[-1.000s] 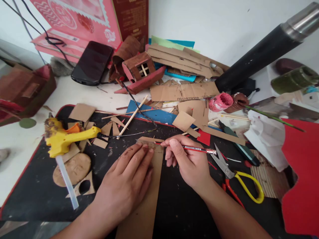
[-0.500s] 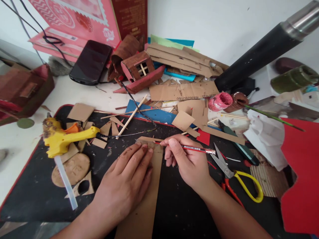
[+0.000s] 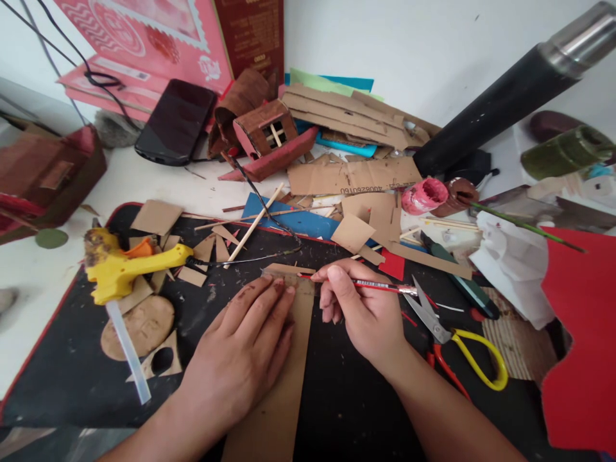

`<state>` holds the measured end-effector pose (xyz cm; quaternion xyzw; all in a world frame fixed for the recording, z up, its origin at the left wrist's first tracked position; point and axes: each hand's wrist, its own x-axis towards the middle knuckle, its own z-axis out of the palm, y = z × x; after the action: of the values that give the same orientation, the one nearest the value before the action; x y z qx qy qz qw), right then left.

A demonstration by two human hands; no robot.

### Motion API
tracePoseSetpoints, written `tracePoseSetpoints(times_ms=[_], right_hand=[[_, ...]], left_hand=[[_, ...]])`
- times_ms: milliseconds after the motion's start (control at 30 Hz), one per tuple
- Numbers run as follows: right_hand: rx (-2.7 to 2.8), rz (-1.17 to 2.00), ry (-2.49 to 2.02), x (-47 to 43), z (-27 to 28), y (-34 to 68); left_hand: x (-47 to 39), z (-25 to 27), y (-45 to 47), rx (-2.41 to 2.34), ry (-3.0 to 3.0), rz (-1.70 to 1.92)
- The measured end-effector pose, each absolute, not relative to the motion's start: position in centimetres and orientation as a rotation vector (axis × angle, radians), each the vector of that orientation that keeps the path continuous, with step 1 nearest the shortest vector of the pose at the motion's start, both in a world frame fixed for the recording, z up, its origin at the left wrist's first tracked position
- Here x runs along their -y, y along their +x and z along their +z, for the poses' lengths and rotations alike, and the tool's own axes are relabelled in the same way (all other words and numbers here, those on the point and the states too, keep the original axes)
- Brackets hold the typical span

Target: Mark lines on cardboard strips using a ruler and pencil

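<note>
A long cardboard strip (image 3: pixel 282 398) runs toward me on the black mat. My left hand (image 3: pixel 245 340) lies flat on it, fingers stretched out and stained brown at places. Under those fingertips a clear, ruler-like strip (image 3: pixel 308 285) crosses the cardboard's far end; most of it is hidden. My right hand (image 3: pixel 360 308) pinches a red and black pencil (image 3: pixel 375 284), its tip pointing left at the clear strip's far edge. A narrow cardboard piece (image 3: pixel 289 269) sits just beyond the tip. Close to the pencil's back end are open scissors (image 3: pixel 440 330) with yellow and red handles.
At the left, a yellow glue gun (image 3: pixel 129 260) rests among cardboard scraps. Behind are a phone (image 3: pixel 176 122), a small brown model house (image 3: pixel 267 128) and stacked cardboard (image 3: pixel 351 112). A green cutter (image 3: pixel 459 279), paint jars (image 3: pixel 426 196) and red card (image 3: pixel 582 340) occupy the right.
Almost nothing differs. The pencil's tip and my right hand have shifted very slightly, while my left hand stays in place.
</note>
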<state>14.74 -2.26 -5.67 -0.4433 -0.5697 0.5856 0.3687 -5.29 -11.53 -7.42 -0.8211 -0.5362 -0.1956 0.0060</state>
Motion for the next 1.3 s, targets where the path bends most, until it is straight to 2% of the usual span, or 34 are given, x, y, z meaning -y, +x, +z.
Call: tracePoseSetpoints(times_ms=[733,1300], right_hand=[[1.793,1.386,-0.941,1.69,-4.83,14.48],[1.582,1.465,-1.025,2.17,-5.60,14.72]], left_hand=[[11.47,-7.41,-5.21,1.680,-2.556,-0.627],[11.66,-7.67,-5.35,1.705,-2.553,-0.623]])
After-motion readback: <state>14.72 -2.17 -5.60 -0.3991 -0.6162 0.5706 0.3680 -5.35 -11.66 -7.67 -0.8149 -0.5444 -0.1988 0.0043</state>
